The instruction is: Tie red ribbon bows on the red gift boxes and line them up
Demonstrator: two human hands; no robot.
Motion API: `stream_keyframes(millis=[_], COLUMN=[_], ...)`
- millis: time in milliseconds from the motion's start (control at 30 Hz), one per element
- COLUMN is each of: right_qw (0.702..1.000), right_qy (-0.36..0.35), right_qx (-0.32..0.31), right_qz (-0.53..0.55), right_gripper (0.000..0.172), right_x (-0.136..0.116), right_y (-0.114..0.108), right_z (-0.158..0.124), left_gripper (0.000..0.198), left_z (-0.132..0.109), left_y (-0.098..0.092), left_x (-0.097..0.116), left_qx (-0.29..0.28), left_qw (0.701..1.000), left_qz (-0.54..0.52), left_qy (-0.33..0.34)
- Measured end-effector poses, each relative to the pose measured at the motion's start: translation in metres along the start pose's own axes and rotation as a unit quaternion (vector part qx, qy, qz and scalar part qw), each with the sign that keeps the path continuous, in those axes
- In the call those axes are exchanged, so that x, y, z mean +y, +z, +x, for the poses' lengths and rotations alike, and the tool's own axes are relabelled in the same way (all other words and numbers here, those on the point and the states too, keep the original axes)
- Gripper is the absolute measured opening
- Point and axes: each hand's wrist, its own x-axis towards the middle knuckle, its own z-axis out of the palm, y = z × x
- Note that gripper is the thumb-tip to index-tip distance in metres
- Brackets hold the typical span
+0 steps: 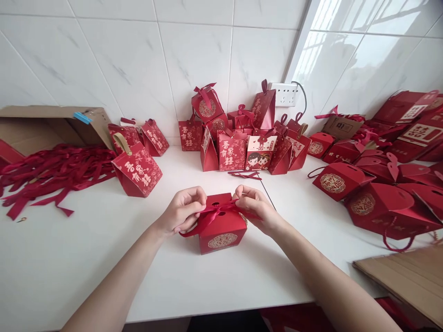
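A small red gift box [221, 230] with a gold round emblem stands on the white table [86, 258] in front of me. A dark red ribbon [211, 215] crosses its top and hangs down the left side. My left hand [182, 212] pinches the ribbon's left part, fingers closed. My right hand [256, 207] pinches the ribbon's right part at the box's top edge, fingers closed too.
Several finished red boxes [238, 133] are piled against the tiled wall. More red boxes [380, 193] lie flat at the right. A heap of loose red ribbons [51, 173] lies at the left beside an open cardboard carton [44, 124]. Cardboard [408, 276] sits at the near right.
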Motion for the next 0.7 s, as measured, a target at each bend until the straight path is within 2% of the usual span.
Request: stream_keyframes(millis=[100,267,400,567,700], right_qw=[1.000,0.985,0.979,0.973,0.962], right_qy=[-0.007,-0.050,-0.035,-0.029,0.048], right_qx=[0.001,0.017,-0.010,-0.073,-0.102], right_qz=[-0.023,-0.165,-0.202,-0.215,-0.248], right_gripper=[0.015,0.022,0.028,0.037,0.043], right_x=[0.000,-0.009,-0.015,-0.020,-0.025], right_y=[-0.002,-0.008,-0.011,-0.018,-0.022], right_z=[0.000,-0.004,-0.005,-0.006,-0.009], left_gripper=[0.019,0.029,0.024,0.030,0.034], left_z=[0.000,0.000,-0.005,-0.010,-0.013], left_y=[0.001,-0.008,-0.015,-0.015,-0.017], left_x=[-0.001,0.004,0.011,0.018,0.021], left_qx=[0.009,0.075,0.116,0.058,0.018], left_qw=[1.000,0.991,0.978,0.965,0.952], left_qz=[0.011,0.083,0.155,0.255,0.307], left_qy=[0.014,0.070,0.079,0.030,0.003])
